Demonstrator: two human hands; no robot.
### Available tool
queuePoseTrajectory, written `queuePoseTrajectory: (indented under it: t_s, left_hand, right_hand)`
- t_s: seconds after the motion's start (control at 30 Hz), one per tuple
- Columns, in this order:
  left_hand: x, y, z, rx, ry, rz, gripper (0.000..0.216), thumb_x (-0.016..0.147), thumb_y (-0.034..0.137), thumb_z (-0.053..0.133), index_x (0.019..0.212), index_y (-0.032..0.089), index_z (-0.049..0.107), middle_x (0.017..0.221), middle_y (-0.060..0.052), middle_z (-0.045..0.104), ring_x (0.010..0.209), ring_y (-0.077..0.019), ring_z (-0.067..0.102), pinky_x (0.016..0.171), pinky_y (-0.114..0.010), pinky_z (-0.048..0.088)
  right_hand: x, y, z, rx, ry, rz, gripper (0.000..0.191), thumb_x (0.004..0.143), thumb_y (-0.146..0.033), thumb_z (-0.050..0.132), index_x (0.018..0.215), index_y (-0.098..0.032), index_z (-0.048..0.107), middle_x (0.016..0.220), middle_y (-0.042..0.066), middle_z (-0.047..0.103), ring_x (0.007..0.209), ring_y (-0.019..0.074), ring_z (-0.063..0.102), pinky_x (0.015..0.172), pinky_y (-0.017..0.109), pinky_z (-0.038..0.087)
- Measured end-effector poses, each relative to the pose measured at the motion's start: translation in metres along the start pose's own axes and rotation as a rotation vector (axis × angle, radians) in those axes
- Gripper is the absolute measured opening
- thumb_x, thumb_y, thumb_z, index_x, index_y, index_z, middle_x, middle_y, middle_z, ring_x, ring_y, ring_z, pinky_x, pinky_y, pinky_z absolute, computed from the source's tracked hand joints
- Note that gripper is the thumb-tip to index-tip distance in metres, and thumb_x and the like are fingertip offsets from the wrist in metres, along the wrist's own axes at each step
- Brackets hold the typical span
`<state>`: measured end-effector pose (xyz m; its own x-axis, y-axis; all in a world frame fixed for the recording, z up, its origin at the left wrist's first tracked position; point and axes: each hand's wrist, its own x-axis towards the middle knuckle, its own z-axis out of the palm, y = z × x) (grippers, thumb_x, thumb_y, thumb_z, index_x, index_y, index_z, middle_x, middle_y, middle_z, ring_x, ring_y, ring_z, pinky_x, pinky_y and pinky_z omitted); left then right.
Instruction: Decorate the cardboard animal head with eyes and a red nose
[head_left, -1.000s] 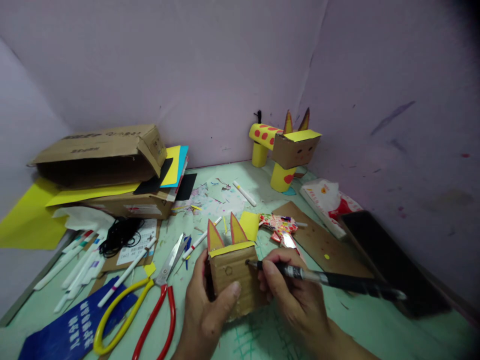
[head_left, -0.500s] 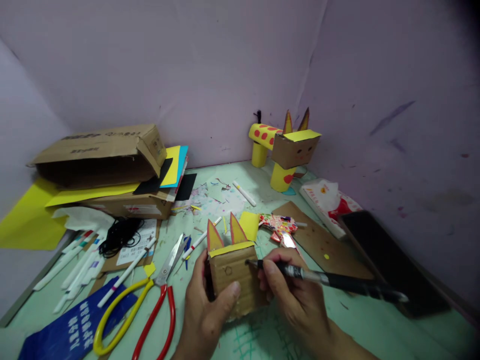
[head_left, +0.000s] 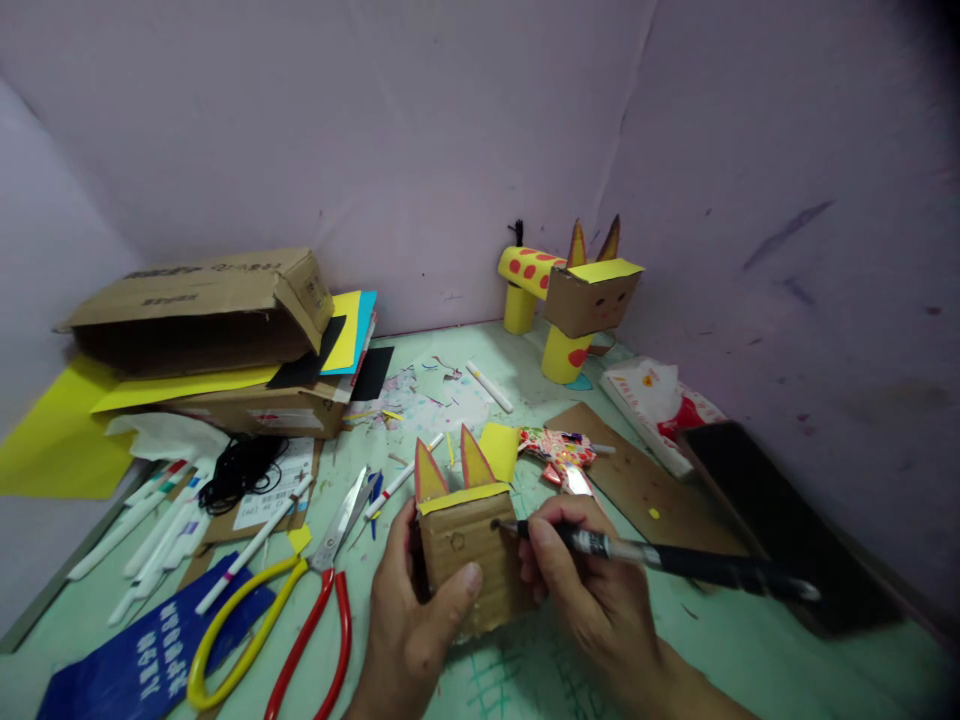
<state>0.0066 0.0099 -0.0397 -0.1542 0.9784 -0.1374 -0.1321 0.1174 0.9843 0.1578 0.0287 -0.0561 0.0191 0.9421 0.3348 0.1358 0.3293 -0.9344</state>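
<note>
My left hand grips a small cardboard box head from its left side, thumb pressed on the front face. The box has a yellow paper top and two pointed yellow-and-brown ears. A small outlined circle is drawn on the left of its front face. My right hand holds a black pen, and the pen tip touches the upper right of the box front, where a dark dot shows.
Red-and-yellow-handled scissors lie left of my hands, with white markers and a blue packet beyond. Stacked cardboard boxes and coloured paper sit far left. A finished yellow spotted cardboard animal stands at the back. A patterned glue gun, tissue pack and dark slab lie right.
The pen tip has made small movements at the same spot on the box front, and the dot looks slightly darker. Both hands and the box stay in place.
</note>
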Motion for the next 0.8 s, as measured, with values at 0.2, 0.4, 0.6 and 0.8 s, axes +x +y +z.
queuePoseTrajectory:
  t_s: [0.2, 0.4, 0.6, 0.8]
  left_hand:
    - [0.000, 0.002, 0.001, 0.002, -0.001, 0.000, 0.083, 0.066, 0.046, 0.075, 0.135, 0.015, 0.040, 0.122, -0.012, 0.067, 0.112, -0.0338, 0.062, 0.091, -0.039, 0.052]
    - [0.000, 0.001, -0.001, -0.014, -0.015, -0.005, 0.083, 0.067, 0.045, 0.076, 0.135, 0.015, 0.039, 0.122, -0.013, 0.067, 0.112, -0.0344, 0.063, 0.091, -0.040, 0.051]
    - [0.000, 0.000, 0.000, -0.084, 0.017, 0.012, 0.080, 0.071, 0.044, 0.075, 0.135, 0.019, 0.036, 0.128, -0.012, 0.061, 0.118, -0.0331, 0.058, 0.099, -0.042, 0.047]
    - [0.001, 0.001, 0.001, -0.051, 0.063, 0.042, 0.081, 0.071, 0.044, 0.076, 0.136, 0.020, 0.034, 0.129, -0.013, 0.058, 0.118, -0.0329, 0.057, 0.095, -0.042, 0.048]
  right_hand:
    - [0.000, 0.000, 0.001, -0.010, 0.012, -0.013, 0.013, 0.096, -0.028, 0.050, 0.086, -0.024, 0.056, 0.065, -0.003, 0.057, 0.052, 0.0120, 0.056, 0.044, 0.018, 0.047]
    - [-0.002, -0.002, -0.001, 0.045, 0.033, -0.054, 0.010, 0.096, -0.025, 0.051, 0.088, -0.024, 0.057, 0.064, -0.004, 0.057, 0.051, 0.0107, 0.056, 0.046, 0.018, 0.047]
    - [0.005, -0.004, 0.002, 0.141, 0.247, -0.098, 0.015, 0.096, -0.024, 0.051, 0.106, -0.031, 0.059, 0.076, -0.003, 0.068, 0.057, 0.0108, 0.063, 0.056, 0.021, 0.054]
    - [0.010, -0.005, 0.003, -0.108, 0.159, -0.006, 0.014, 0.090, -0.026, 0.058, 0.100, -0.029, 0.067, 0.095, 0.002, 0.075, 0.085, 0.0202, 0.071, 0.075, 0.032, 0.057]
